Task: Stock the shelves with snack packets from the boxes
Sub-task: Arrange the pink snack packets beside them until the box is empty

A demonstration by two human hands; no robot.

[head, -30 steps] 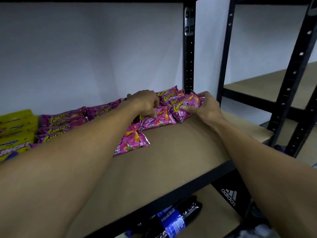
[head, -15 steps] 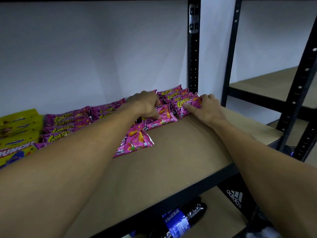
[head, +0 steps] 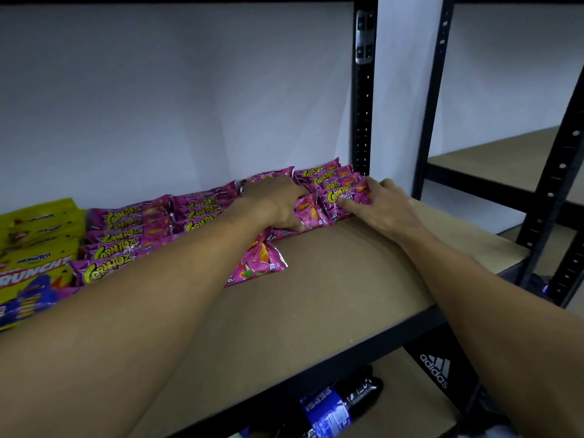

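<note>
Head view: left hand (head: 275, 200) grip curls round a pink packet (head: 308, 213) at the back of the shelf (head: 331, 295); right hand (head: 382, 207) grip pinches the end stack (head: 344, 194). Risk: the left forearm drags the loose packet (head: 259, 263) askew. Versus half a second earlier, both hands have barely shifted.

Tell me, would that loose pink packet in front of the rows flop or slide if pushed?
The loose pink snack packet looks puffed with pinched ends, so probably light and floppy. Its glossy film would likely slide easily on the smooth shelf board.
</note>
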